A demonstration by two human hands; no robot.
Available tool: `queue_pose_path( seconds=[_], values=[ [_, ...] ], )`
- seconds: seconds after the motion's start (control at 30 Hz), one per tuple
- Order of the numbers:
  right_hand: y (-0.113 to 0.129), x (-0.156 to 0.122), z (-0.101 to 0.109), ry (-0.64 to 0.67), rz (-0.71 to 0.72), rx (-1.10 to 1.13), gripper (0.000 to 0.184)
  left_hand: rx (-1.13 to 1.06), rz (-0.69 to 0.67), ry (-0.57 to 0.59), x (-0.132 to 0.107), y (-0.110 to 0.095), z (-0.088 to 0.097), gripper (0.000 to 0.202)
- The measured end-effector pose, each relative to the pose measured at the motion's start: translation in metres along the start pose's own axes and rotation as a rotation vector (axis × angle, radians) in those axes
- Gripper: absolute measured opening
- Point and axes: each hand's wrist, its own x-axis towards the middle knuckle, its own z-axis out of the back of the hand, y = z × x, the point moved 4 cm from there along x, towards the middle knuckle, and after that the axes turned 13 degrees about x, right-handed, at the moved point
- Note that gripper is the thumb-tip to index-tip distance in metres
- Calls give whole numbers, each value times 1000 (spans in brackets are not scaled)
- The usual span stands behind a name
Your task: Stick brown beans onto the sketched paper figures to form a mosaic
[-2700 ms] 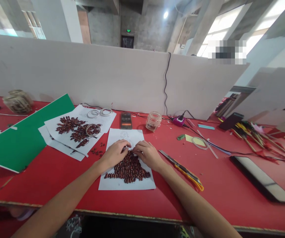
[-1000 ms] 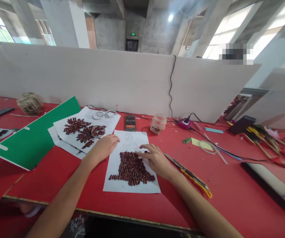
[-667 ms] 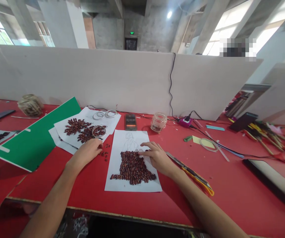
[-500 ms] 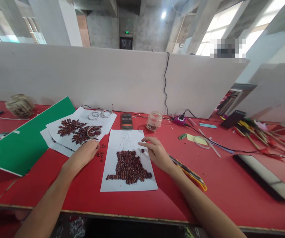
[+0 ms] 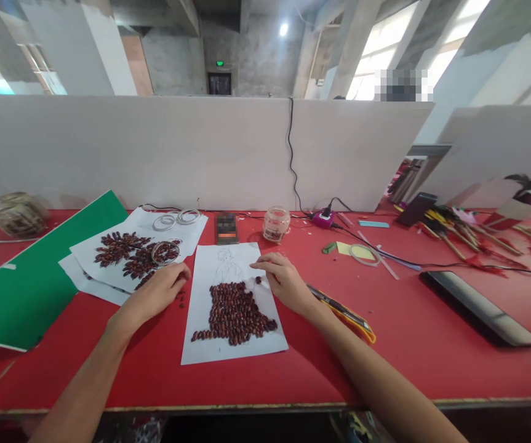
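A white sheet [image 5: 228,354] with a pencil figure lies before me on the red table [image 5: 413,344]. Dark brown seeds [image 5: 232,311] fill the figure's skirt. My right hand [image 5: 283,282] rests on the sheet's right side, fingers curled and pinched near one loose seed [image 5: 257,280]. My left hand [image 5: 157,292] lies left of the sheet, fingertips together over a few loose seeds [image 5: 181,300] on the table. What its fingers hold is too small to make out.
Left are more sheets with seed patterns [image 5: 122,252], a tape ring [image 5: 164,252], a green board [image 5: 25,277] and a jar [image 5: 16,214]. A small glass jar [image 5: 276,224], a phone [image 5: 226,227], a cutter [image 5: 343,311], a dark slab [image 5: 477,307] and cables lie behind and right.
My left hand has left the sheet and gone left to the loose seeds on the table. My right hand stayed on the sheet, shifting slightly up its right side.
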Motion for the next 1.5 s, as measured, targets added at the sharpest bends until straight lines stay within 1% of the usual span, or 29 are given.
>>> queue_pose_path(
  seconds=[0.1,0.2,0.27,0.33,0.4,0.53,0.67,0.77,0.87,0.97,1.13,1.27,1.37,1.43,1.5],
  values=[
    [0,0,-1,8,-6,7,44,-173,-58,-25,22,-43,0,8],
    [-1,0,-1,13,-22,6,44,-330,-142,-7,43,-82,-13,15],
    [-3,-1,0,15,-28,0,43,-354,-165,-1,52,-97,-25,16],
    [-5,-1,0,16,-28,-3,42,-347,-175,-33,55,-105,-34,14],
    [-6,-2,-1,20,-27,-6,42,-353,-176,-64,54,-108,-41,11],
    [-6,-2,-3,39,-32,-20,42,-354,-173,-67,48,-109,-51,9],
    [-5,-2,-4,50,-35,-24,40,-267,-199,-84,45,-108,-57,9],
    [-5,-2,-4,49,-48,-23,38,-213,-253,-70,42,-107,-59,13],
    [-4,-2,-4,61,-56,-26,37,-187,-329,-32,38,-105,-59,22],
    [-2,-2,-5,70,-58,-31,36,-206,-366,-4,34,-100,-58,28],
    [-2,-2,-5,79,-56,-43,37,-244,-398,27,33,-95,-54,29],
    [-3,-3,-6,90,-64,-56,38,-119,-445,30,26,-96,-50,31],
    [-3,-3,-8,108,-74,-62,38,-7,-458,24,19,-95,-53,34],
    [-2,-2,-8,109,-81,-63,38,6,-460,21,18,-96,-54,35],
    [-2,-2,-6,95,-84,-57,38,-51,-440,-2,19,-100,-47,34]
  ],
)
